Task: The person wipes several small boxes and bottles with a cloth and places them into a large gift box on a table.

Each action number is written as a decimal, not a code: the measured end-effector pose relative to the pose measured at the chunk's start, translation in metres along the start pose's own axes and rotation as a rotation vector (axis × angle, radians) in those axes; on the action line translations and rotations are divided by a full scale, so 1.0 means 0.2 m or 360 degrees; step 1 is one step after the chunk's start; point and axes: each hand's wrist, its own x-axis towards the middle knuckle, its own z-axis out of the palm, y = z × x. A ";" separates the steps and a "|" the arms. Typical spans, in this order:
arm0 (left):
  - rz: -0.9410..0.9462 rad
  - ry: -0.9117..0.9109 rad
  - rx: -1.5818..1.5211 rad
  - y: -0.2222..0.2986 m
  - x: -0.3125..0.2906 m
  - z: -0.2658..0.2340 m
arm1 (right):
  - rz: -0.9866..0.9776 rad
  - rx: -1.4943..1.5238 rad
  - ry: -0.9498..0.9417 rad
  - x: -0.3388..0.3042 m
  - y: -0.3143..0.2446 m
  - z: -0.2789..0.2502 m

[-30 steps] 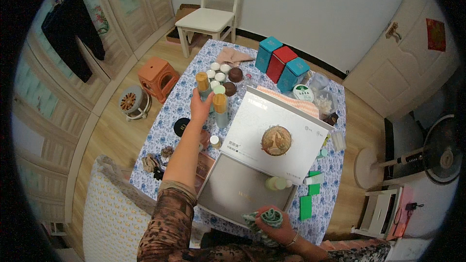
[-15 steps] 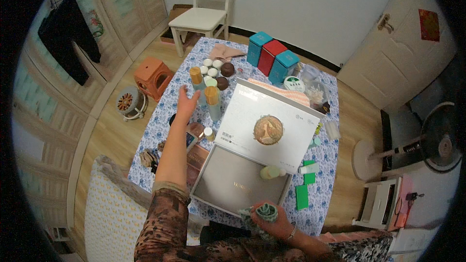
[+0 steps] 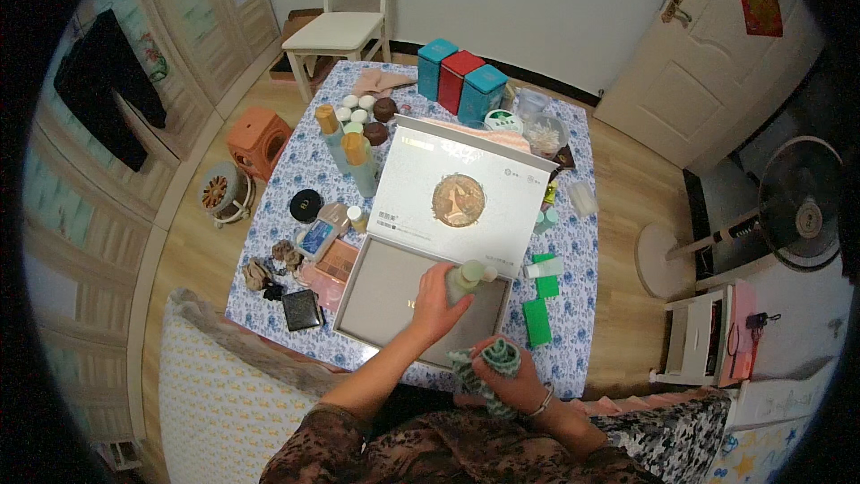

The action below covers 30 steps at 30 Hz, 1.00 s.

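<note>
My left hand (image 3: 434, 306) reaches over the grey inner panel of an open shallow box (image 3: 363, 289), with its thumb and fingers closed around the near end of a small pale green bottle (image 3: 469, 275). The bottle lies tilted near the box's right side. My right hand (image 3: 515, 376), by the table's near edge, grips a bunched green-and-white cloth (image 3: 500, 355) whose rolled top sticks out of the fist. The box's white lid (image 3: 421, 215), with a round gold picture, leans up behind the panel.
Left of the box are tall gold-capped bottles (image 3: 361, 168), a makeup palette (image 3: 333, 262), a black square case (image 3: 303, 310) and a round black compact (image 3: 305, 205). Blue and red tins (image 3: 455, 82) stand at the back. Green cards (image 3: 537, 322) lie to the right. A fan (image 3: 802, 206) stands beyond the table.
My left hand has come from beside the gold-capped bottles, back and right, to the pale green bottle at the box. My right hand keeps the cloth. The view has shifted slightly.
</note>
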 end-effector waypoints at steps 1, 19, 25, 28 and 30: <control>0.0011 -0.0033 0.0003 -0.03 -0.01 0.04 | 0.0058 0.0059 -0.0002 -0.02 0.01 -0.01; -0.0457 -0.0369 -0.0995 0.20 -0.23 -0.02 | -0.0403 0.0149 0.0490 -0.02 0.08 -0.13; -0.0235 -0.0490 -0.1033 0.36 -0.40 -0.06 | -0.0325 0.0055 0.0444 -0.03 0.09 0.06; -0.0213 -0.0850 -0.0995 0.41 -0.42 -0.17 | -0.0139 0.0304 0.0525 -0.06 0.10 0.05; -0.0530 -0.1274 -0.0971 0.44 -0.42 -0.22 | -0.0049 0.0440 0.0549 -0.07 0.07 0.02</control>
